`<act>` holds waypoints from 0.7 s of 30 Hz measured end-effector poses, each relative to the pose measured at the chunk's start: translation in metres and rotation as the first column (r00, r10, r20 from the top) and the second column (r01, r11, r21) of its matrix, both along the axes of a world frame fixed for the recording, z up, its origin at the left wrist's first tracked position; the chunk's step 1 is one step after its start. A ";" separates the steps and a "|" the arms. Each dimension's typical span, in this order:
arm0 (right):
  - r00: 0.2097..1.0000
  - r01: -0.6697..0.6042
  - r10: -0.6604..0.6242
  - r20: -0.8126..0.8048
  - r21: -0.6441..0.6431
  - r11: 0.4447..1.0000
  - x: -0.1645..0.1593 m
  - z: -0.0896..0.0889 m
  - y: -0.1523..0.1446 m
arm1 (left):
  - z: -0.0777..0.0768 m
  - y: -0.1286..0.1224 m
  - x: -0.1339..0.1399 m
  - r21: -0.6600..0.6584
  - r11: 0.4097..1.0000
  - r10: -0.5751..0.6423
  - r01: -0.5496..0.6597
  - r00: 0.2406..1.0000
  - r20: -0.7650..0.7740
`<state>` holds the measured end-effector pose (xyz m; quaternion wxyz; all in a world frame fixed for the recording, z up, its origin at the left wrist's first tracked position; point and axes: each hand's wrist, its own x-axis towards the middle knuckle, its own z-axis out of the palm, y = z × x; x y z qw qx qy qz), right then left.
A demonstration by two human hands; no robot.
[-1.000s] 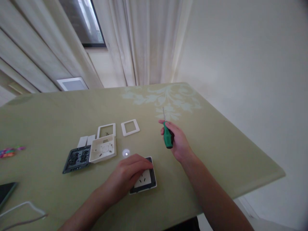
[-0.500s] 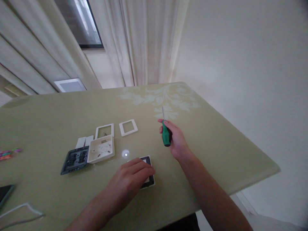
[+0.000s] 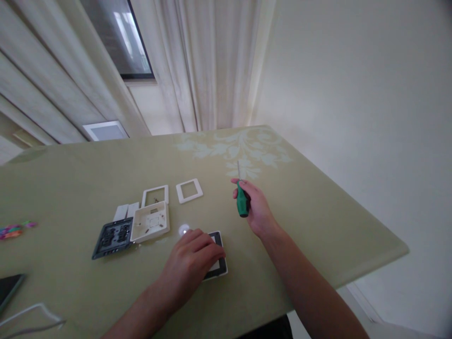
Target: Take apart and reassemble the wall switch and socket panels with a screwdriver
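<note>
In my right hand (image 3: 259, 209) is a screwdriver (image 3: 242, 200) with a green handle, its thin metal shaft pointing away from me over the table. The fingers are wrapped round the handle. My left hand (image 3: 192, 256) lies over a wall switch (image 3: 221, 267) with a dark inner frame and a pale rim, its fingers bent across the top. The hand hides most of the switch. Beyond it, a white open back box (image 3: 151, 222) touches a dark switch frame (image 3: 112, 238), which shows its inner side.
Two white cover frames (image 3: 189, 190) lie farther back, small metal pieces inside one. Two white plates (image 3: 122, 212) sit behind the dark frame. Small colourful items (image 3: 14, 230), a dark flat object (image 3: 9, 287) and a white cable (image 3: 31, 308) are at left. The table edge (image 3: 374, 268) runs along the right.
The view has tilted slightly, so the things on the table sit a little lower in the picture. Both hands keep their hold; my left hand has shifted very slightly left on the switch.
</note>
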<state>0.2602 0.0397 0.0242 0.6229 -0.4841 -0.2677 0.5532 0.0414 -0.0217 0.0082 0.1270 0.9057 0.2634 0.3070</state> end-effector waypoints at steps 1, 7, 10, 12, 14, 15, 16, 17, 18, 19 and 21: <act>1.000 0.000 0.000 0.000 -0.002 1.000 0.000 0.000 0.000 | 0.002 0.000 0.000 0.069 0.997 -0.016 0.018 1.000 -0.024; 1.000 0.005 -0.005 -0.002 -0.006 1.000 -0.001 -0.001 0.000 | 0.014 -0.005 0.002 0.484 0.867 -0.036 0.121 0.983 -0.182; 1.000 0.003 -0.003 -0.005 -0.011 1.000 0.000 -0.003 0.001 | 0.016 -0.006 0.003 0.484 0.866 -0.031 0.125 0.980 -0.197; 1.000 -0.001 0.000 -0.006 -0.016 1.000 0.001 -0.005 0.002 | 0.014 -0.006 0.002 0.441 0.889 -0.046 0.127 0.981 -0.191; 1.000 -0.004 0.004 -0.007 -0.019 1.000 0.002 -0.006 0.003 | 0.009 -0.003 0.001 0.336 0.935 -0.065 0.115 0.986 -0.156; 1.000 -0.007 0.007 -0.006 -0.020 1.000 0.002 -0.006 0.003 | 0.006 -0.001 0.001 0.269 0.958 -0.072 0.103 0.990 -0.124; 1.000 -0.010 0.010 -0.005 -0.020 1.000 0.002 -0.007 0.003 | 0.002 0.001 0.000 0.200 0.976 -0.073 0.089 0.994 -0.086; 1.000 -0.015 0.015 -0.005 -0.019 1.000 0.002 -0.007 0.003 | -0.001 0.003 0.000 0.143 0.987 -0.069 0.074 0.997 -0.046; 1.000 -0.021 0.021 -0.004 -0.019 1.000 0.002 -0.006 0.003 | -0.004 0.004 0.000 0.102 0.993 -0.061 0.062 0.998 -0.012; 1.000 -0.027 0.027 -0.003 -0.020 0.999 0.002 -0.006 0.002 | -0.005 0.005 0.000 0.077 0.995 -0.056 0.055 0.998 0.009; 0.999 -0.041 0.041 -0.002 -0.021 0.999 0.002 -0.006 0.002 | -0.006 0.005 0.000 0.084 0.995 -0.053 0.052 0.999 0.003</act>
